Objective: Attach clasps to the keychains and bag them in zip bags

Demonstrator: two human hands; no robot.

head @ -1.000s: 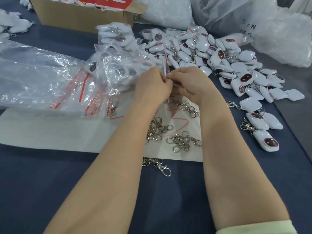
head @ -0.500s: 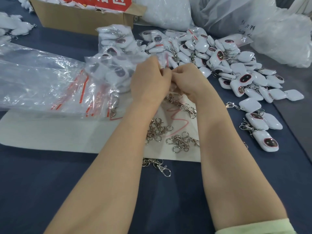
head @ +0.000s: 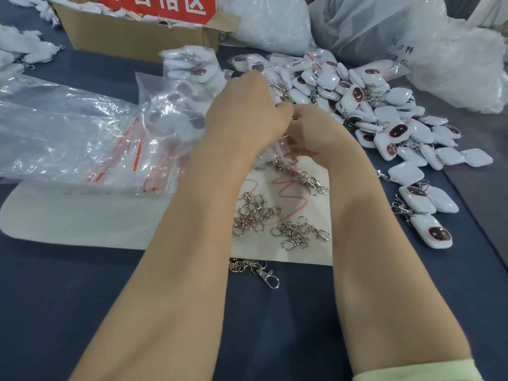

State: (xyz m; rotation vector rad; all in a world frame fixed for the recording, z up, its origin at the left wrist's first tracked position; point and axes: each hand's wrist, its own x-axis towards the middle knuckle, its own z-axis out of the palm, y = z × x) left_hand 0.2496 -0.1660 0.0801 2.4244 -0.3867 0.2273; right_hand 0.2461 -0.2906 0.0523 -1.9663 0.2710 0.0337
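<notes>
My left hand [head: 247,114] and my right hand [head: 313,133] meet fingertip to fingertip above the white sheet [head: 82,221]. Both pinch the top of a small clear zip bag [head: 270,151], which hangs mostly hidden under the hands. Its contents cannot be seen. Loose metal clasps [head: 258,213] lie in clusters on the sheet below the hands, and one more clasp [head: 261,270] lies on the dark blue table. A heap of white keychains [head: 384,114] spreads to the right. Filled zip bags [head: 178,105] are piled just left of my left hand.
Empty red-striped zip bags in a clear wrapper [head: 68,127] lie at the left. A cardboard box [head: 132,37] with a red label stands at the back. Large plastic sacks [head: 371,28] fill the back right. White plush items [head: 24,50] sit at the far left.
Both hands have drifted away from me and slightly left, toward the pile of filled bags, still pinched together. The red seal strip seen between the fingers earlier is now hidden.
</notes>
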